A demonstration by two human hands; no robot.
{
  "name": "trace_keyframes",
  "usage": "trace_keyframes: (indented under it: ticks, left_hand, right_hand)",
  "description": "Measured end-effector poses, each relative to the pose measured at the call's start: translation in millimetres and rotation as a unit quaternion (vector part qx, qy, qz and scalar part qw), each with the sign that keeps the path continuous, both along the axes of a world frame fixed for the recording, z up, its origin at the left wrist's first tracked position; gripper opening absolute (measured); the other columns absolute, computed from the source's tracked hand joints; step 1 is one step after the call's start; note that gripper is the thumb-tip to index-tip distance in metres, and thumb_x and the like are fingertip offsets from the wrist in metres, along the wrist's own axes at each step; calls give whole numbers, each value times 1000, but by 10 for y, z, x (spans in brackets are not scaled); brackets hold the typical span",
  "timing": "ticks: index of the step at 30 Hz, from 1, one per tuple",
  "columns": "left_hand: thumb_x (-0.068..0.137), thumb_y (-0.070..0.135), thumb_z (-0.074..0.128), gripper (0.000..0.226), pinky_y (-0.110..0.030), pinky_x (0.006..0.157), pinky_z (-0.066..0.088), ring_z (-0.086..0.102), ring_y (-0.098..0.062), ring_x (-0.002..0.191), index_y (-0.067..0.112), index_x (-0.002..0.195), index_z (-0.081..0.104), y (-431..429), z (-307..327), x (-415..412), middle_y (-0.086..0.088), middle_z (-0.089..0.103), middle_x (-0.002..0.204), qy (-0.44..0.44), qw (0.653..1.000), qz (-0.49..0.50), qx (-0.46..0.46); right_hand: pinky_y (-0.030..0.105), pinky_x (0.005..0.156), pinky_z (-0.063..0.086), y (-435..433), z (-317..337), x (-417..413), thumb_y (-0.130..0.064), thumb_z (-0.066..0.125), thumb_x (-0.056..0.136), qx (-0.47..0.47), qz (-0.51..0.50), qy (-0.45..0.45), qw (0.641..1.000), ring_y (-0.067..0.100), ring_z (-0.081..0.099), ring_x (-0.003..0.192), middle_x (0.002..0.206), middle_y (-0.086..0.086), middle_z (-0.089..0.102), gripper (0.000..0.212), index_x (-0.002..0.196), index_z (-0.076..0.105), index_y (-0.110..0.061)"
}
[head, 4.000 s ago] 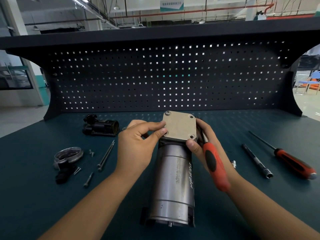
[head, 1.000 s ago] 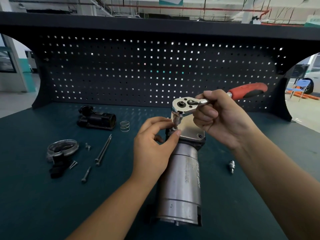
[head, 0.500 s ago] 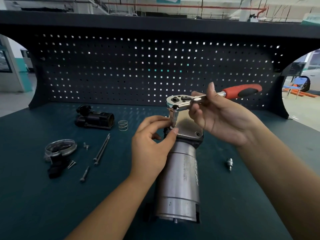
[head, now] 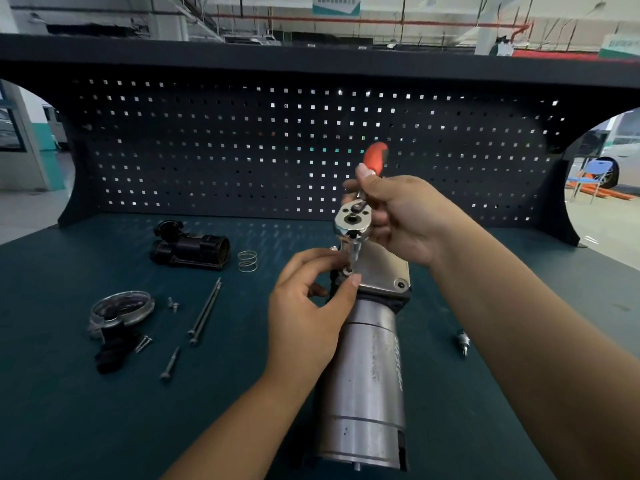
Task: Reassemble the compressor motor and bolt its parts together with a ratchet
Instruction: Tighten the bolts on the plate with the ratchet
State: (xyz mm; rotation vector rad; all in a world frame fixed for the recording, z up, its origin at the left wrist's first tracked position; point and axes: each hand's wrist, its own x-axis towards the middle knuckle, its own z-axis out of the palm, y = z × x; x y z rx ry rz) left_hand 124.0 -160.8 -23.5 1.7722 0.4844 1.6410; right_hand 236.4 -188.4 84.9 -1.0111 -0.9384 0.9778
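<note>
Your motor [head: 367, 375] lies on the bench [head: 104, 427] toward its front edge, end plate [head: 377, 268] seated. Your right hand [head: 398, 216] grips the ratchet [head: 351, 223] over the plate's left corner, and your left hand [head: 308, 306] pinches at the socket [head: 353, 252] tip. The long bolts [head: 206, 311] toward the left edge look unfitted.

Both bare forearms reach in from the near edge toward the middle of the scene. The left hand [head: 308, 306] is lifted, with thumb and forefinger curled into a pinch at the foot of the socket [head: 354, 252]. The right hand [head: 401, 216], higher and farther, grips the ratchet [head: 351, 220] by its neck, thumb pointing up along the shaft.
</note>
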Motion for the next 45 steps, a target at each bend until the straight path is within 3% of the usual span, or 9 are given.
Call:
trace_keyframes:
  ticks: [7, 12, 20, 30, 33, 37, 41, 43, 45]
  left_hand:
    - [76, 25, 67, 19, -11, 69, 44, 60, 0, 94, 40, 85, 63, 5, -10, 1, 22, 61, 99, -2, 1000, -9, 2]
    - [75, 26, 68, 17, -9, 69, 43, 60, 3, 93, 39, 85, 64, 2, -10, 2, 21, 61, 100, -1, 1000, -7, 2]
    - [80, 22, 70, 18, -12, 72, 46, 60, 1, 92, 37, 88, 66, 11, -20, 14, 20, 61, 98, 7, 1000, -1, -1]
    - [85, 11, 67, 17, -3, 74, 39, 53, 14, 93, 23, 96, 68, -8, -6, 25, 20, 57, 98, 28, 999, 22, 18]
    - [85, 14, 68, 10, -2, 73, 38, 53, 15, 93, 16, 94, 70, -12, -3, 33, 20, 57, 97, 28, 999, 33, 21]
    - [86, 16, 67, 11, -4, 70, 40, 52, 15, 93, 24, 94, 68, -16, 15, 32, 20, 55, 98, 43, 999, 21, 17]
    - [88, 16, 64, 13, -6, 72, 40, 53, 8, 94, 26, 95, 69, 5, 3, 5, 19, 55, 100, 63, 998, 9, 18]
    - [89, 17, 63, 20, -6, 74, 40, 53, 6, 94, 37, 92, 64, 1, 14, -7, 19, 55, 100, 70, 997, 4, 22]
    - [90, 17, 61, 27, -12, 78, 43, 54, 1, 97, 45, 90, 61, -3, 22, -7, 18, 56, 102, 71, 997, -1, 24]
  right_hand:
    - [10, 27, 18, 67, 27, -57, -22, 42, 101, -61, 3, -4, 998, 2, 25, 23, 34, -7, 46, 25, 84, 49, -5]
    - [11, 27, 19, 56, -2, -46, -20, 47, 99, -40, -12, 39, 998, 2, 27, 25, 47, -2, 53, 25, 77, 46, -9]
    - [11, 34, 35, -151, -229, -29, -21, 53, 96, 77, -109, 136, 982, 1, 46, 35, 59, 1, 68, 23, 79, 54, -6]
    - [16, 56, 53, -557, -641, -296, -23, 60, 76, 255, -110, 221, 935, 9, 67, 60, 80, 5, 73, 17, 85, 58, -9]
    - [20, 65, 55, -612, -761, -404, -17, 56, 82, 293, -92, 197, 931, 14, 69, 72, 86, 4, 72, 15, 91, 61, -7]
    - [24, 74, 55, -614, -882, -500, -12, 61, 81, 320, -143, 148, 925, 19, 71, 82, 86, 9, 72, 17, 96, 64, -6]
    - [29, 84, 52, -589, -999, -530, -15, 71, 78, 307, -301, -29, 903, 19, 67, 96, 99, 2, 69, 18, 90, 72, -29]
    - [18, 85, 47, -579, -1001, -527, -15, 71, 78, 316, -355, -133, 870, 6, 63, 97, 98, -10, 64, 21, 88, 70, -33]
    - [12, 82, 45, -562, -986, -509, -14, 72, 78, 336, -380, -169, 845, 1, 61, 95, 98, -10, 60, 21, 90, 67, -30]
